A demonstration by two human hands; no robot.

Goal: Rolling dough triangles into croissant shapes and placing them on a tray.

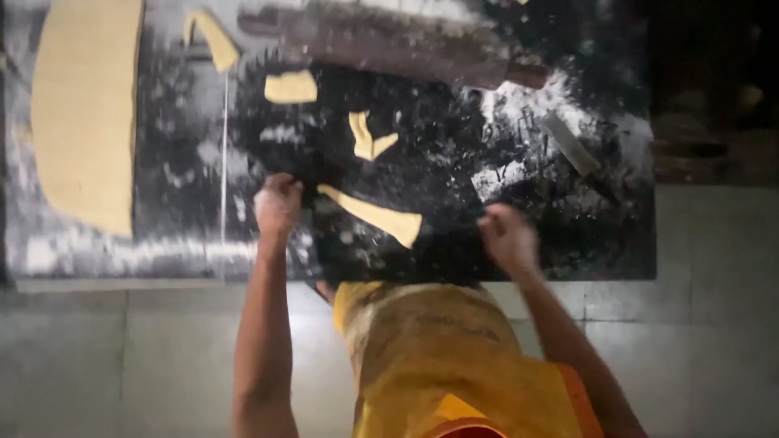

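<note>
Mostly flour: dark desk, dough scraps, two hands low on it

Dark desk (568, 235) seen from above, heavily dusted with white flour, thickest along the near left edge and around the right middle. Left hand (277, 203) sits curled at the end of a long dough strip (373, 215); looks pinched on its tip, fingers narrow. Right hand (507, 237) rests on the desk just right of the strip, blurred; cannot tell if it is wide or closed, nothing visibly held. Strip lies diagonally between the two hands, near the desk's front edge. Further back: a bent scrap (367, 138), a squarish scrap (290, 87), a curved scrap (213, 39). Big dough sheet (85, 113) at far left, straight cut edge on its right. Rolling pin (389, 40) lies across the back, floury. Flat blade (570, 144) on the right in a flour patch. Yellow apron (438, 357) fills the bottom centre. Pale tiled floor (122, 357) below the desk. Room dim, far right side almost black.
</note>
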